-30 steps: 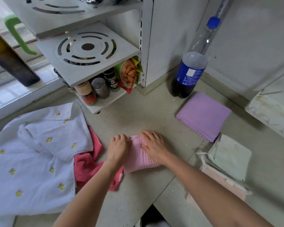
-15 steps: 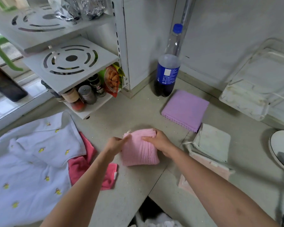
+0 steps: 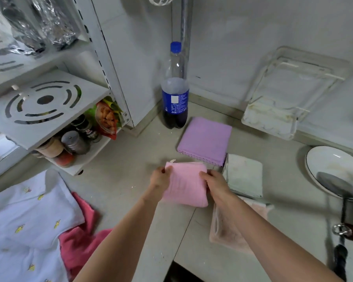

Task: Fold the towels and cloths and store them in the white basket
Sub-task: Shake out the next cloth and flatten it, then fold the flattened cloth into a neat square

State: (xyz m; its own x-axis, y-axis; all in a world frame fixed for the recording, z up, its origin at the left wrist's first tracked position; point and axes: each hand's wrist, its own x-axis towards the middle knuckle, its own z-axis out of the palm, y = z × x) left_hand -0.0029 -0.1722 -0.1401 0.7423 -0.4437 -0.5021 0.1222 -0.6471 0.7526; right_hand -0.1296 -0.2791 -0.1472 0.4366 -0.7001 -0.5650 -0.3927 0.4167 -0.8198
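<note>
A folded light pink cloth (image 3: 184, 184) hangs just above the counter, held by both hands. My left hand (image 3: 160, 179) grips its left edge and my right hand (image 3: 216, 183) grips its right edge. A folded purple cloth (image 3: 205, 140) lies behind it near the bottle. To the right lies a folded pale green cloth (image 3: 244, 176) on top of a pale peach towel (image 3: 228, 235). At the left, a white cloth with yellow prints (image 3: 22, 224) lies spread out over a dark pink cloth (image 3: 80, 241). A white basket (image 3: 293, 92) leans against the back wall at the right.
A cola bottle (image 3: 174, 94) stands at the back corner. A white shelf rack (image 3: 47, 106) with spice jars (image 3: 73, 141) and a snack bag fills the left. A white bowl (image 3: 334, 169) with a dark ladle sits at the right edge. The counter drops off at the front.
Both hands took the folded pink cloth by its sides, lifted it off the counter and carried it to the right and back. The view has tilted up and right, showing the basket and bowl.
</note>
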